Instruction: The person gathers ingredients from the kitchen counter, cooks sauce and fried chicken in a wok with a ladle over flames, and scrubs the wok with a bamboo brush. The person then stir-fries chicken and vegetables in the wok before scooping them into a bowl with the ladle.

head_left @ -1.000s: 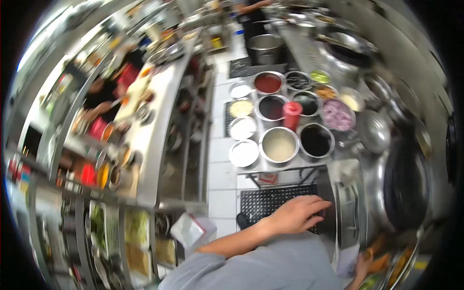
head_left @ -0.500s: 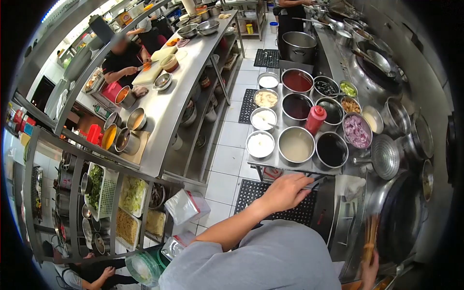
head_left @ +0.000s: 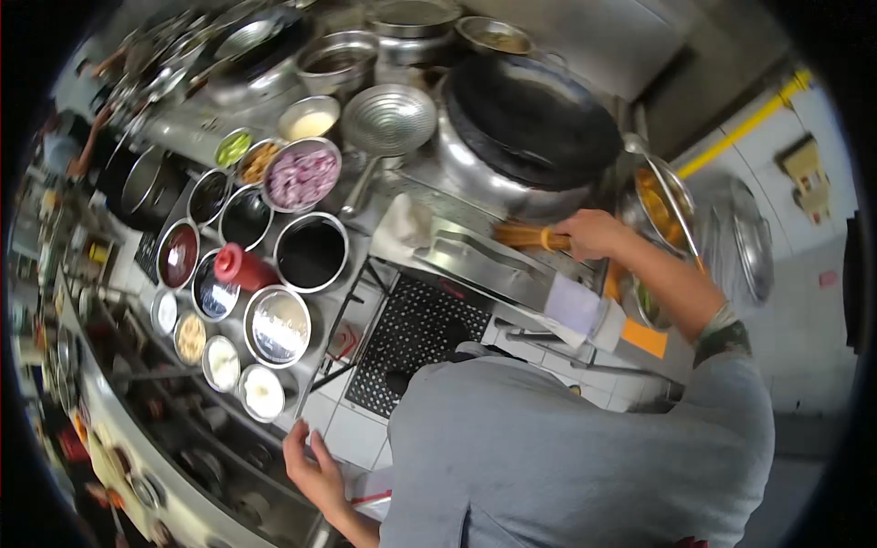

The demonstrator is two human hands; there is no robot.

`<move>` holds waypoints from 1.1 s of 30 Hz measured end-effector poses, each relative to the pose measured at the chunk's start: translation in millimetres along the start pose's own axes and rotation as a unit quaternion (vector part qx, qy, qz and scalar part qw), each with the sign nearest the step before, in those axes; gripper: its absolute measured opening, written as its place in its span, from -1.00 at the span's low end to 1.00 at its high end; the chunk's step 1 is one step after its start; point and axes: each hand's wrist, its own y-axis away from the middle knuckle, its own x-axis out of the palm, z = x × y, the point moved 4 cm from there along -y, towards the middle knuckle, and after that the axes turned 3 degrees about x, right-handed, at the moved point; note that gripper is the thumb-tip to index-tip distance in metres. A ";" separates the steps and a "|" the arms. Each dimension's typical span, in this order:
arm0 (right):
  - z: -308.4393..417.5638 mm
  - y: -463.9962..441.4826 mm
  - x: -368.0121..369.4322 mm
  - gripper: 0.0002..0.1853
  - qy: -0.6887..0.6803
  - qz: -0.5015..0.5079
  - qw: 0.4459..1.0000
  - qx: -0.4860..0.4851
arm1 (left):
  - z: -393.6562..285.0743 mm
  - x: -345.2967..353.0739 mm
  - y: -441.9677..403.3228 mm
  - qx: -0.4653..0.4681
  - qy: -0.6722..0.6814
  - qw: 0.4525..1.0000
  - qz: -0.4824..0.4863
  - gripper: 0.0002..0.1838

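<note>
Bamboo wok brush point(head_left: 523, 236) sits just on the near side of the black wok point(head_left: 539, 119) in my head view, its upper end hidden in the right hand point(head_left: 592, 233); I can't make out whether its tips touch metal. Right fingers are wrapped round it, while the left hand point(head_left: 313, 470), forearm partly covered by the grey shirt point(head_left: 548, 438), hangs with fingers loosely apart.

A steel counter point(head_left: 322, 316) carries a close cluster of round metal containers: one of chopped purple onion point(head_left: 301, 175), one of black liquid point(head_left: 311, 252), one of pale liquid point(head_left: 278, 325), one of red sauce point(head_left: 178, 254). A red squeeze bottle point(head_left: 245, 267) sits among them. Below, a black perforated mat point(head_left: 420, 329) lies on the white tiled floor point(head_left: 352, 431).
</note>
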 end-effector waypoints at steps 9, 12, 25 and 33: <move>-96.6 19.9 29.4 -0.66 0.016 0.057 0.965 0.254 | -38.2 8.8 -53.4 0.112 0.040 0.992 0.050 -0.76; -85.5 28.1 53.5 -0.67 0.020 0.024 0.966 0.258 | -70.7 18.7 -69.0 0.200 0.057 0.974 0.095 -0.75; -124.7 41.1 63.6 -0.71 -0.078 -0.030 0.934 0.348 | -73.1 55.2 -68.7 0.236 0.051 0.956 0.168 -0.78; -62.7 113.1 7.6 -0.76 -0.004 0.027 0.979 0.204 | -56.5 38.1 -70.9 0.129 0.023 0.985 0.113 -0.77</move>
